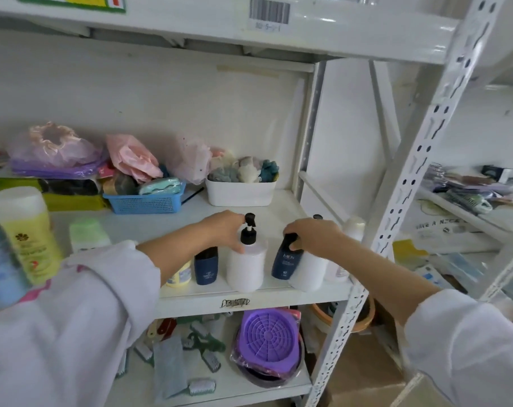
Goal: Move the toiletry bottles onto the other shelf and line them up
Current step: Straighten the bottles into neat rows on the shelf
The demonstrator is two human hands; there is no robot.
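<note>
— Reaching over the shelf [278, 295], what did each hand hold?
— The left hand [224, 229] curled round the white pump bottle [245, 268]; the right hand [314, 235] gripped the tilted navy bottle [286, 264], both at the front edge.

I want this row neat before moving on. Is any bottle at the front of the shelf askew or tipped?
Yes. The navy bottle under the right hand leans to the right against a white bottle, not upright. The white pump bottle at the left hand and the shorter navy bottle beside it stand straight. No spill shows.
</note>
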